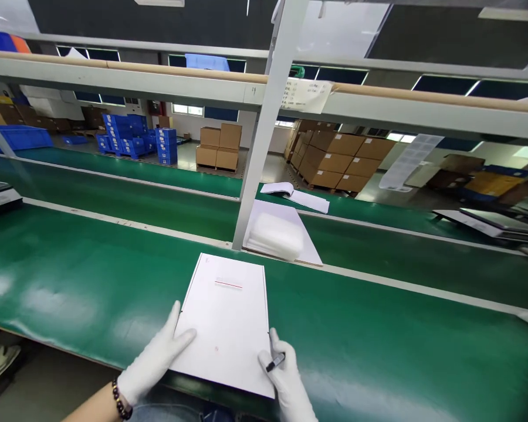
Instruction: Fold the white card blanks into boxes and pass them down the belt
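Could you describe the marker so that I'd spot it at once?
Start with the long green work surface and find the flat white panel at its near edge. At the panel's right side, the white-gloved right hand grips the marker. It's the small black-and-grey stick, standing out against the white glove and panel.

The shoe [0,366] is cut off by the left edge; the writing on the paper sign [305,94] is too small to be read.
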`<state>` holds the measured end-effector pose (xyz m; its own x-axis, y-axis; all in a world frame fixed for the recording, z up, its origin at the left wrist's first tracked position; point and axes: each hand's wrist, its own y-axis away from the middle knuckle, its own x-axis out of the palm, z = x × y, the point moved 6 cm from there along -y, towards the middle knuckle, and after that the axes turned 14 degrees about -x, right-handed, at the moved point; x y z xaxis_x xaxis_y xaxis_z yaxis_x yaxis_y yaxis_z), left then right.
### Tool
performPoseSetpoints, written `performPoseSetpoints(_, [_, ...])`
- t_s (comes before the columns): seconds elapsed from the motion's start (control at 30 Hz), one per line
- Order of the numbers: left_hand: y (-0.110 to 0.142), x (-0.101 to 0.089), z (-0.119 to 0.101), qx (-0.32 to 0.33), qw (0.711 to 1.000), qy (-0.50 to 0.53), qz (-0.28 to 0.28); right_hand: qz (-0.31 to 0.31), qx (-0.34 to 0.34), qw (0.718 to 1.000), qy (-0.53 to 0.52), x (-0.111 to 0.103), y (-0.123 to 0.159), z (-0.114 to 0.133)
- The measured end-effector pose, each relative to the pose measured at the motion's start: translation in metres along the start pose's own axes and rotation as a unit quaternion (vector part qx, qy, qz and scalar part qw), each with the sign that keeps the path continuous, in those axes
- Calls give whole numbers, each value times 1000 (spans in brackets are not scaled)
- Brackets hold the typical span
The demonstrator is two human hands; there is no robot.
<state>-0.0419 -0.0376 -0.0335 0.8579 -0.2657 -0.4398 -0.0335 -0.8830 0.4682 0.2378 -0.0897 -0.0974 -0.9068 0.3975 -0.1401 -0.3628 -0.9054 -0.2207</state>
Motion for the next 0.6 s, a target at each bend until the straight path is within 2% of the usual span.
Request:
performPoseSetpoints(0.07, [0, 14, 10, 1, 988, 130, 82, 9, 64, 994, -86, 10, 11, -5])
performPoseSetpoints(0.13, [-12, 19, 5, 45, 983, 159, 84, 31, 81, 993, -78, 18, 4, -2])
performPoseSetpoints(0.27, [-63, 17, -27, 80, 994, 76, -7, 21, 35, 999, 14, 27, -56, 8])
performPoseSetpoints(0.37, [-93, 11, -49, 95, 995, -7, -43, 47, 7, 997, 60, 32, -102, 5])
performPoseSetpoints(0.43, [-102, 6, -56, 124, 988, -79, -40, 98, -13, 992, 82, 32, -118, 0])
performPoseSetpoints(0.53, [-107, 2, -57, 200, 963, -183, -2, 182, -75, 969, 147, 28, -129, -9])
performPoseSetpoints(0.6, [-118, -3, -56, 223, 947, -230, -7, 195, -110, 953, 202, 25, -137, -15])
